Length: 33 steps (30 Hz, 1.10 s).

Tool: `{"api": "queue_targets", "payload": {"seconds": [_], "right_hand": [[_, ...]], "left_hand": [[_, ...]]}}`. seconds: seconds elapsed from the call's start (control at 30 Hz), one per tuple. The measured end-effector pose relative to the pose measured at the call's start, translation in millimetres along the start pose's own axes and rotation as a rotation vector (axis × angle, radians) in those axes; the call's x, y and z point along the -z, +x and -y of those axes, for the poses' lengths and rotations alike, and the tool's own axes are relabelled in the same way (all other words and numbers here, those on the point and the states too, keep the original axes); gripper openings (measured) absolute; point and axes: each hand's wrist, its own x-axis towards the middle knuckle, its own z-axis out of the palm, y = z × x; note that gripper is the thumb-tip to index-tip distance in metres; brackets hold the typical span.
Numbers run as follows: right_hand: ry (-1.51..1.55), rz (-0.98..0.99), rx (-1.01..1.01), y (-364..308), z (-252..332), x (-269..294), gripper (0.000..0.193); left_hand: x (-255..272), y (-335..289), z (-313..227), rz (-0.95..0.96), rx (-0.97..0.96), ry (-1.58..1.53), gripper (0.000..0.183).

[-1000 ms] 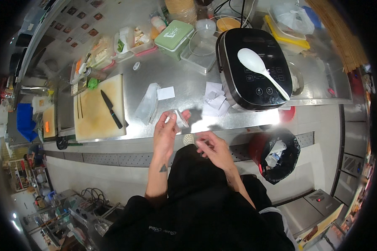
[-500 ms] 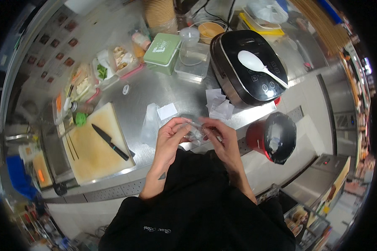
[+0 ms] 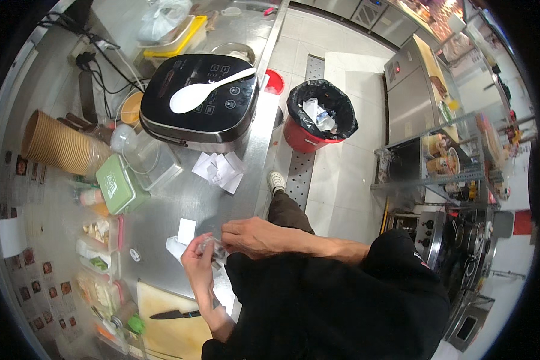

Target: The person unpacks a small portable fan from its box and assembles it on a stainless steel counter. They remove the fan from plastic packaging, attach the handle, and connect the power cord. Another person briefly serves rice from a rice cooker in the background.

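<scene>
You are, I think, at the step of handling the clear plastic (image 3: 217, 248), pinched in your left grip (image 3: 197, 261) just beside your right grip (image 3: 246, 236), whose hold I cannot tell; the next move seems to need gentle care.

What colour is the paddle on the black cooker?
The paddle is white; the head view shows it.

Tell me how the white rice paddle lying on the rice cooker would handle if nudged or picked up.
The rice paddle is probably light and fairly stiff, since it looks like thin moulded plastic. It may slide readily, as the rice cooker lid looks smooth and glossy. Rolling seems unlikely, given its broad, flattish shape.
</scene>
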Motion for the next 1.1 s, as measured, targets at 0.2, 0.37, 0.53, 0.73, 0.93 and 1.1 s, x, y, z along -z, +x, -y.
{"api": "queue_targets", "payload": {"seconds": [0.2,0.37,0.53,0.73,0.93,1.1], "right_hand": [[0.113,0.051,-0.100,-12,0,5,0.020],[0.306,-0.218,-0.282,-9,-3,26,0.036],[-0.091,-0.310,-0.305,-5,-10,-4,0.028],[0.033,-0.412,-0.608,-10,-26,-13,0.031],[1.056,-0.474,-0.775,-23,-38,-14,0.022],[1.313,-0.523,-0.735,-24,-57,-35,0.020]], "left_hand": [[-6,27,14,0.036,0.122,-0.393,0.020],[-41,23,25,-0.145,0.068,-0.349,0.026],[-48,18,1,-0.052,-0.042,-0.212,0.028],[-47,30,15,0.036,-0.091,-0.423,0.030],[-69,37,9,-0.200,-0.357,-0.019,0.021],[-37,53,20,-0.202,-0.376,-0.003,0.024]]}}
